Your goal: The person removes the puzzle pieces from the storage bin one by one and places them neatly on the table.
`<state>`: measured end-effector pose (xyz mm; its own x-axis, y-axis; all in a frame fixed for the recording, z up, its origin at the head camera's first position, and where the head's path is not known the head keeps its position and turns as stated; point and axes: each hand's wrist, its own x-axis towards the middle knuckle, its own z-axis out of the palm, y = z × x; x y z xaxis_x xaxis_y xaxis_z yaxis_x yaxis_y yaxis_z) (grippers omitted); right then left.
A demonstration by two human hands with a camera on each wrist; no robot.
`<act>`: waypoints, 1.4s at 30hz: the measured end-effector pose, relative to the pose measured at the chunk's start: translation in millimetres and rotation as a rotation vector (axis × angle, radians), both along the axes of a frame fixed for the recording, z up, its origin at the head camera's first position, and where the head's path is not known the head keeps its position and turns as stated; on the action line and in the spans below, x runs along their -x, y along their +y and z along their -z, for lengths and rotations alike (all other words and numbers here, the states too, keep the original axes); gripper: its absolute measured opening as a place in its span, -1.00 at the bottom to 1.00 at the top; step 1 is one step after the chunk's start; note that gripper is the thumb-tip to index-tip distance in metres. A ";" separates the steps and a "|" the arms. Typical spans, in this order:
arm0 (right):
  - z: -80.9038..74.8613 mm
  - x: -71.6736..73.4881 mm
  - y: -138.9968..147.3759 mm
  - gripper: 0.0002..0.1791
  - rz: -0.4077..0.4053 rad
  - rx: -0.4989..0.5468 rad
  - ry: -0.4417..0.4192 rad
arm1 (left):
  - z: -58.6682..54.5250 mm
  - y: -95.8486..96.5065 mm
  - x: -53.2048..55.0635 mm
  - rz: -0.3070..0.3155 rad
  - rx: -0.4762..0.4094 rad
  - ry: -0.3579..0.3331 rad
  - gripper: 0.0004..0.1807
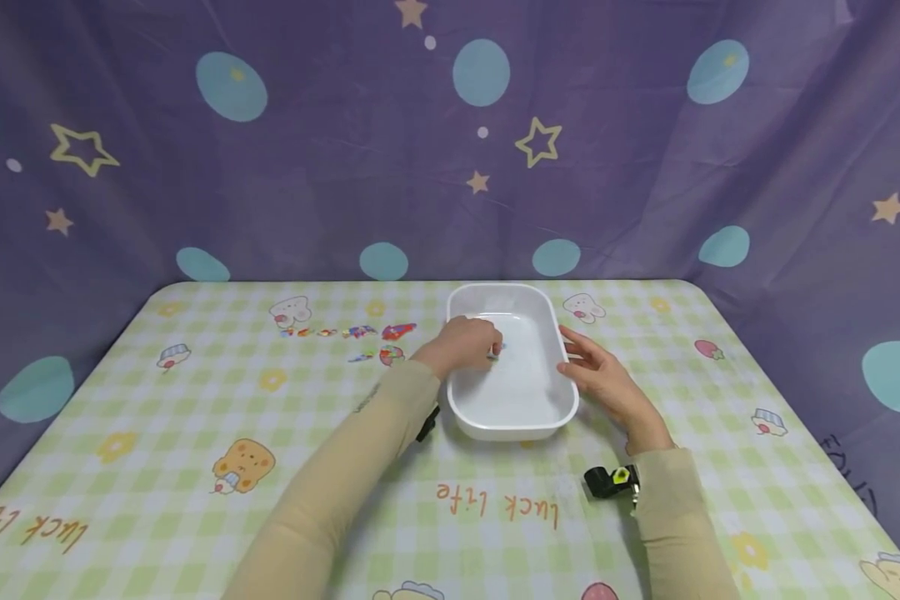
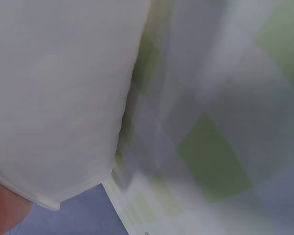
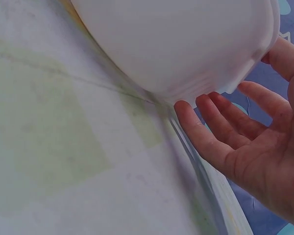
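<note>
A white rectangular basin (image 1: 513, 408) stands on the table. Over its left wall my left hand (image 1: 468, 343) reaches in with curled fingers, pinching what looks like a small pale piece (image 1: 492, 354), mostly hidden by the fingers. A tiny bluish bit (image 1: 503, 346) shows beside the fingertips. On the basin's right side my right hand (image 1: 598, 375) holds the wall, thumb at the rim and fingertips (image 3: 185, 108) against the outside. The left wrist view shows mainly the basin's outer wall (image 2: 63, 98) and a bit of skin at its lower left.
Left of the basin lie several small, shiny, colourful pieces, among them a larger red one (image 1: 398, 332), a mixed-colour one (image 1: 358, 332) and a smaller one (image 1: 361, 358). A green checked cloth (image 1: 330, 400) covers the table, with a purple patterned curtain (image 1: 307, 192) behind.
</note>
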<state>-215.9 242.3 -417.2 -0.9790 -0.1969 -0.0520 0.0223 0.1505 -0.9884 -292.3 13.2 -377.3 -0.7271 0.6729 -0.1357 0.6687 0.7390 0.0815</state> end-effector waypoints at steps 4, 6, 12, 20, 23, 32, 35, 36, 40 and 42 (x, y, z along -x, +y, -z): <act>-0.5 -0.6 -0.4 -0.27 0.007 -0.006 -0.010 | 1.3 -0.1 -1.9 0.000 0.004 0.016 -0.82; -0.3 -0.7 -0.4 -0.27 0.010 -0.007 -0.016 | 1.4 -0.9 -2.5 -0.001 -0.005 0.015 -0.84; -1.1 -0.6 -0.8 -0.27 0.010 -0.004 -0.008 | 0.7 -2.8 -3.6 0.005 0.001 0.013 -0.85; 0.0 -0.4 -1.0 -0.27 0.009 -0.003 -0.011 | 2.1 -2.8 -3.0 0.001 0.005 0.002 -0.95; 0.3 -0.3 -0.8 -0.27 0.011 -0.004 -0.005 | 2.4 -2.3 -2.8 0.002 0.016 0.003 -0.96; -0.3 -0.8 0.4 -0.27 0.013 -0.005 -0.006 | 3.9 -3.0 -2.2 0.020 -0.017 0.016 -0.90; -1.1 -1.0 0.3 -0.27 0.010 -0.004 0.001 | 3.4 -3.3 -1.8 0.021 -0.066 0.010 -0.89; -1.3 -1.1 0.4 -0.27 0.008 -0.004 0.004 | 3.3 -3.5 -1.8 0.021 -0.078 0.010 -0.89; -1.9 -1.2 0.5 -0.27 0.002 -0.002 0.008 | 3.6 -4.3 -2.2 0.018 -0.112 0.013 -0.95; -2.1 -1.2 0.5 -0.28 0.000 -0.002 0.007 | 3.9 -4.9 -2.6 0.017 -0.136 0.018 -0.93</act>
